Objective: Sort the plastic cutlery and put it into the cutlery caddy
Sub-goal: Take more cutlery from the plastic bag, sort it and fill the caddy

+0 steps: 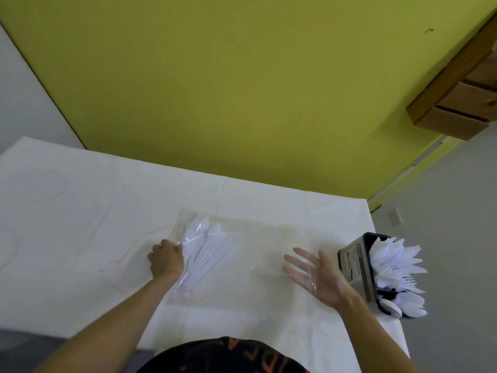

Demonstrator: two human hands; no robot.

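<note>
A clear plastic bag point(242, 254) lies flat on the white table point(80, 211), with several white plastic utensils point(201, 249) bunched in its left part. My left hand point(165, 261) grips the bag's left side right beside that bunch, fingers curled. My right hand point(314, 273) is spread, palm up, at the bag's right end, with the clear film lying over its fingers. The dark cutlery caddy point(355, 267) stands at the table's right edge, just right of my right hand, packed with white knives, forks and spoons point(395, 262).
The table's right edge runs just past the caddy, with grey floor point(443, 238) beyond. A yellow wall point(242, 90) rises behind the table. A wooden drawer unit point(462, 103) hangs at the upper right.
</note>
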